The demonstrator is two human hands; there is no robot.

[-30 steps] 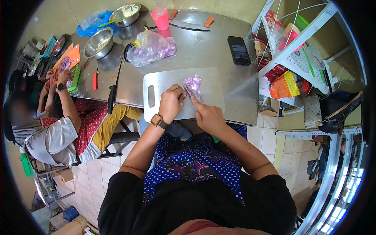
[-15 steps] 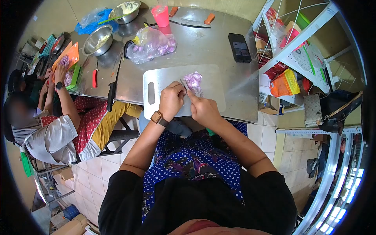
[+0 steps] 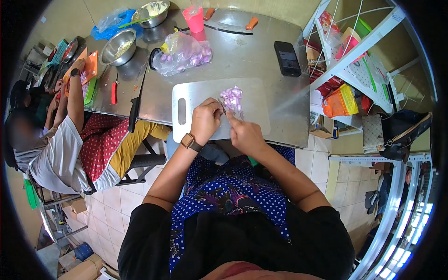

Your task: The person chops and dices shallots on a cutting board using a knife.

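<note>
A white cutting board (image 3: pixel 255 122) lies at the table's front edge, a slot handle at its left end. On it sits a pile of cut shallots (image 3: pixel 232 96), purple and white. My right hand (image 3: pixel 246 134) is closed around a small knife (image 3: pixel 221 103), index finger stretched along it; its handle is hidden in the palm. Just left of the blade, my left hand (image 3: pixel 206 117) is closed with fingertips pinched together over the board. What those fingertips hold is hidden. Both hands are close together, just below the shallot pile.
A plastic bag of shallots (image 3: pixel 182 56) lies beyond the board. Behind are a metal bowl (image 3: pixel 118 48), a pink cup (image 3: pixel 194 19) and a curved blade (image 3: pixel 228 30). A phone (image 3: pixel 287 58) rests at right. A black-handled knife (image 3: pixel 134 114) overhangs the edge near a seated co-worker (image 3: pixel 60 149).
My hands stay almost in place, the right index finger slightly shifted at the knife. At left, the co-worker's arm has swung up and farther over the orange board.
</note>
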